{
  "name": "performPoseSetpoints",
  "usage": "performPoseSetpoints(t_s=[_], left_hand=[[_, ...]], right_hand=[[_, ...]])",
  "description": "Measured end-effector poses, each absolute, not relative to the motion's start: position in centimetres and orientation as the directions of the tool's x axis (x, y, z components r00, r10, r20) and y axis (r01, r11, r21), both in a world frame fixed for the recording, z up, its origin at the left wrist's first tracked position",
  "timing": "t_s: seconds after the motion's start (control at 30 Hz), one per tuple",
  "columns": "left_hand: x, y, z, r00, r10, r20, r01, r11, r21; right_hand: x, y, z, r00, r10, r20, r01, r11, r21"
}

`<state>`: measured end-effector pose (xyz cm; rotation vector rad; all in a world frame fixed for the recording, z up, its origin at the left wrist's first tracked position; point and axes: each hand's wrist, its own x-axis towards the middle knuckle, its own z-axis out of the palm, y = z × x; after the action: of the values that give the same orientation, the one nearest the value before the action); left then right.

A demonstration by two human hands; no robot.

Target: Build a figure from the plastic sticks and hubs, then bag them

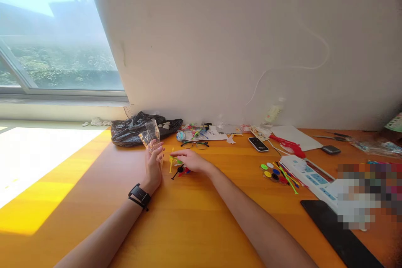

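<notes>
My left hand (pixel 153 163), with a black watch on its wrist, is closed on a clear plastic bag (pixel 152 134) that sticks up above the fingers. Just to its right, my right hand (pixel 191 160) is closed, its fingertips at a yellow plastic stick (pixel 171 165) and a bit of green. Below those fingers lie a black disc (pixel 180 169) with a thin black stick (pixel 174 175), and red and blue pieces partly covered by the hand. The rest of what the right fingers hold is hidden.
A black plastic bag (pixel 141 127), glasses (pixel 195 145) and small coloured pieces (pixel 197 132) lie along the wall. Rightward are a phone-like device (pixel 258 144), coloured discs (pixel 266 174), green sticks (pixel 289 180), a power strip (pixel 316 179) and a black slab (pixel 333 226).
</notes>
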<state>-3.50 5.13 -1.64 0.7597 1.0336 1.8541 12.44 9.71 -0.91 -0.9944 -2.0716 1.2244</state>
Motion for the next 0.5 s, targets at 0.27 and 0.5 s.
performPoseSetpoints(t_s=[0.27, 0.5], left_hand=[[-3.4, 4.9, -1.5, -0.449, 0.888, 0.097, -0.354, -0.276, 0.893], [-3.5, 5.1, -2.2, -0.386, 0.896, 0.219, -0.273, -0.337, 0.901]], right_hand=[[12.7, 10.2, -0.7, -0.431, 0.9, 0.062, 0.194, 0.16, -0.968], [14.5, 11.3, -1.1, -0.433, 0.901, -0.021, 0.22, 0.083, -0.972]])
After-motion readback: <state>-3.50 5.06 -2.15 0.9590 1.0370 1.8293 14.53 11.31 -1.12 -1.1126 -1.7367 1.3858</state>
